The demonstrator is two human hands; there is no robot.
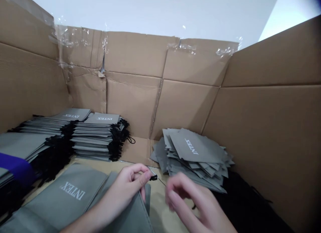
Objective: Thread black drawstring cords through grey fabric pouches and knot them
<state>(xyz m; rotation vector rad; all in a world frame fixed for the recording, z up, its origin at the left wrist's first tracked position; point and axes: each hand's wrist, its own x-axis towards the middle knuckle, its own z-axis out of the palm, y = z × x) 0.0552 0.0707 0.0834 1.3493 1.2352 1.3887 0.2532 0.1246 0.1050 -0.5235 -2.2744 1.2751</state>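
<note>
My left hand (pixel 134 181), at the lower middle, pinches the corner of a grey pouch (pixel 132 214), where a short black cord end (pixel 153 177) sticks out past the fingertips. A thin line runs from there toward my right hand (pixel 190 201), which is curled with thumb and forefinger close together and slightly blurred; what lies between its fingers is too small to make out. Beneath my left forearm lie more grey pouches (pixel 72 193) with white INTEX lettering.
Neat stacks of grey pouches (pixel 92 139) with black cords stand at the left, one with a purple band (pixel 17 166). A loose pile (pixel 198 149) lies right of centre, beside black material (pixel 250 199). Tall cardboard walls (pixel 135 99) enclose the space.
</note>
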